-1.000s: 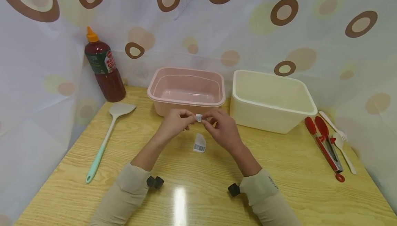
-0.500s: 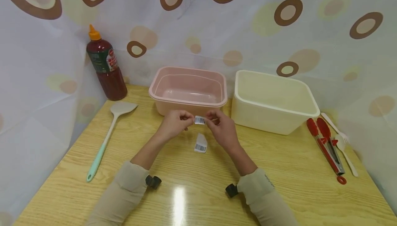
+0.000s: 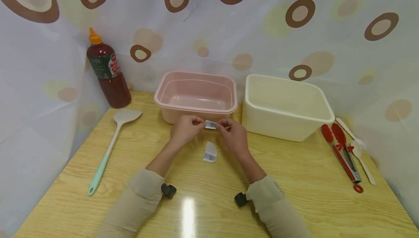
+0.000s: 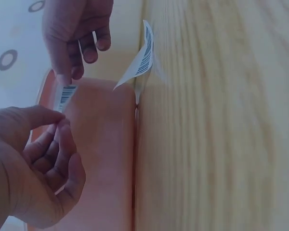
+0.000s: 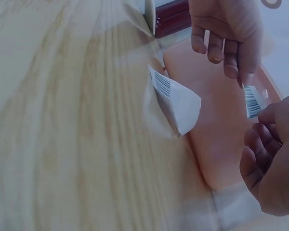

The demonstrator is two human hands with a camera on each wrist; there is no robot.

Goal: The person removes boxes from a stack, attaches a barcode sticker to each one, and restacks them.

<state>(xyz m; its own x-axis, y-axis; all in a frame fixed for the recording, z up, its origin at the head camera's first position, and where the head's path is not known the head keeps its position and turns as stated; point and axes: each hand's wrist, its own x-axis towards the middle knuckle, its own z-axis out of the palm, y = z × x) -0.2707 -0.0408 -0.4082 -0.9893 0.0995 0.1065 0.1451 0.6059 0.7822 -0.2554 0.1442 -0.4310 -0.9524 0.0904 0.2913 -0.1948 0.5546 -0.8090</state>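
A small white barcode sticker [image 3: 210, 124] is stretched between both hands at the front of the pink basin [image 3: 196, 112]. My left hand [image 3: 185, 130] pinches its left end between thumb and forefinger. At the other end, my right hand [image 3: 234, 136] pinches it the same way. In the left wrist view the barcode sticker [image 4: 66, 96] overlaps the basin's side, near the rim. On the table below the hands lies a second paper piece with a barcode [image 3: 210, 152], its edges curling up in the right wrist view.
A cream bin [image 3: 278, 123] stands right of the basin. At left are a red sauce bottle [image 3: 112, 89] and a spatula with a mint handle [image 3: 104, 163]. Red-tipped tongs [image 3: 343, 158], a fork [image 3: 351, 134] and a spoon [image 3: 363, 161] lie at the right edge.
Both hands keep their pinch on the sticker. More of its barcode shows between the fingers than a second ago, and the right hand has shifted slightly. The view has also shifted a little.
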